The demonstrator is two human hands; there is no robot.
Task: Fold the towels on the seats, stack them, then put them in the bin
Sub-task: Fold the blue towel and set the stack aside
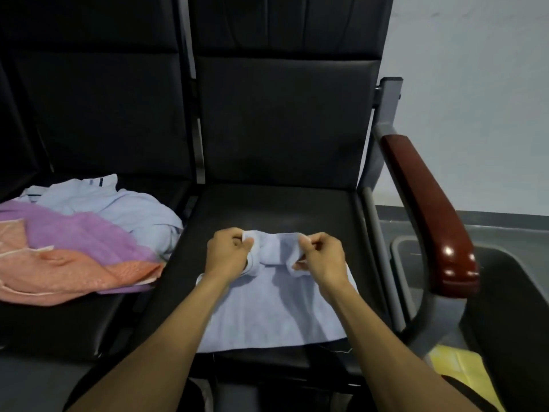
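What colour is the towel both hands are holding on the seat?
Pale blue. The towel, gripped by the left hand and right hand, shows in the head view.

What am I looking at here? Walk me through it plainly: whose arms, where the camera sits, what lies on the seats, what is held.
There is no machine here. A person wears one camera on the head, looking forward and down, so the two bare arms are the person's own. The left hand and right hand each pinch the far edge of a pale blue towel lying on the right seat, apparently mid-fold. On the left seat lies an unfolded heap: an orange towel, a purple towel and a light blue towel. Right of the wooden armrest stands a dark bin.
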